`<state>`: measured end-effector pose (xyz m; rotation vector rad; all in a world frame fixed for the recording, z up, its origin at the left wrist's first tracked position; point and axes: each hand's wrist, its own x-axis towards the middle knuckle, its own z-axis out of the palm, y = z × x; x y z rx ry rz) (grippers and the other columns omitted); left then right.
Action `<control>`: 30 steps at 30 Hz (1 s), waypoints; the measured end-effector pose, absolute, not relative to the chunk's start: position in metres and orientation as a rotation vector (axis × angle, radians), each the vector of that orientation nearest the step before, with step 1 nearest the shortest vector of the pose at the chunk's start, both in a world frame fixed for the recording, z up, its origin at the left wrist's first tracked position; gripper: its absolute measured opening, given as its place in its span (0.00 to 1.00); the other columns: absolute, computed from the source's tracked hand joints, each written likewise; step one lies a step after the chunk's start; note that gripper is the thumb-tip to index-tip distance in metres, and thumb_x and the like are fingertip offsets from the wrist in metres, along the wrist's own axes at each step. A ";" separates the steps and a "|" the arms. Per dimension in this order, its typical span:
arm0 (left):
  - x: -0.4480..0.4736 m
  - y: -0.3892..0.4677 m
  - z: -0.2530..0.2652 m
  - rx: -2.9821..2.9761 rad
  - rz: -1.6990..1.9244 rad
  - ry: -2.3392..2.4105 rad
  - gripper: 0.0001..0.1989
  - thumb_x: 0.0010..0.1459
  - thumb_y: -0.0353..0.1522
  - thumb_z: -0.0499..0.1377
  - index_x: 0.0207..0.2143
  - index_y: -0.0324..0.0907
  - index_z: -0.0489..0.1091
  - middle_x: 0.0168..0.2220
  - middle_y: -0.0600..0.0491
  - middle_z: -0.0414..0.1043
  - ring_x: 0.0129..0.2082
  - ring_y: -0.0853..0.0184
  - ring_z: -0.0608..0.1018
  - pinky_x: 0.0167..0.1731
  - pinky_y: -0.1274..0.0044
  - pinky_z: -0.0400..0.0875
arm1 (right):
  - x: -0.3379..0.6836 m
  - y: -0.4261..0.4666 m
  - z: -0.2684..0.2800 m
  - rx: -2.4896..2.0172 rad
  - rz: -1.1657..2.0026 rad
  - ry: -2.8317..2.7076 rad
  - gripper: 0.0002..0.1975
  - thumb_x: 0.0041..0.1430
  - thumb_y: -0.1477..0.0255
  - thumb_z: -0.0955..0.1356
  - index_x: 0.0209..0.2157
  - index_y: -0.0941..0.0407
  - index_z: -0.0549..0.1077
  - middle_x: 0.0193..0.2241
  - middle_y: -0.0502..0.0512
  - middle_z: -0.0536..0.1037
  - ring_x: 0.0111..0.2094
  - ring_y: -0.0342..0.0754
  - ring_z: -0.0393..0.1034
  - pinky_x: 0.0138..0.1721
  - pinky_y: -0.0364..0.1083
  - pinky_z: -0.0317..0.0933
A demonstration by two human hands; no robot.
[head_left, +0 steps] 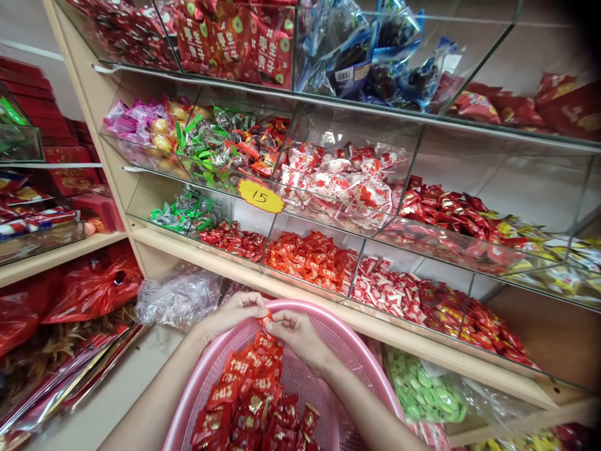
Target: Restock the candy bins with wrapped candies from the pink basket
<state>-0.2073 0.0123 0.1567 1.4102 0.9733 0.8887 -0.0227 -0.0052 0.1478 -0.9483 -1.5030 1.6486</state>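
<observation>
A pink mesh basket (342,351) sits low in front of me, holding a pile of red wrapped candies (253,401). Both my hands meet over its far rim. My left hand (232,313) and my right hand (293,335) pinch the same small red candy wrapper (267,318) between their fingertips, just above the pile.
Glass-fronted shelf bins (328,188) full of wrapped candies in red, green, white and pink rise behind the basket. A yellow price tag (260,196) reads 15. A wooden shelf edge (422,344) runs right behind my hands. Clear and red bags (178,297) lie at lower left.
</observation>
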 end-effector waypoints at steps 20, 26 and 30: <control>-0.209 0.010 0.155 1.386 0.850 1.038 0.14 0.49 0.40 0.59 0.28 0.37 0.72 0.32 0.53 0.72 0.32 0.69 0.71 0.35 0.80 0.61 | -0.015 -0.012 0.141 -1.105 1.672 -1.493 0.18 0.36 0.57 0.74 0.24 0.57 0.75 0.21 0.47 0.73 0.24 0.40 0.63 0.30 0.42 0.56; -0.208 0.009 0.157 1.384 0.848 1.049 0.14 0.49 0.40 0.59 0.29 0.37 0.72 0.33 0.53 0.73 0.34 0.68 0.71 0.35 0.80 0.61 | -0.029 -0.013 0.122 -1.106 1.694 -1.471 0.23 0.27 0.57 0.76 0.23 0.58 0.71 0.20 0.46 0.72 0.23 0.41 0.64 0.30 0.43 0.57; -0.209 0.009 0.155 1.376 0.853 1.062 0.14 0.48 0.41 0.59 0.29 0.37 0.71 0.30 0.54 0.72 0.32 0.69 0.70 0.34 0.80 0.61 | -0.037 -0.009 0.110 -1.144 1.616 -1.505 0.24 0.27 0.57 0.76 0.25 0.58 0.69 0.18 0.44 0.68 0.21 0.39 0.60 0.26 0.42 0.54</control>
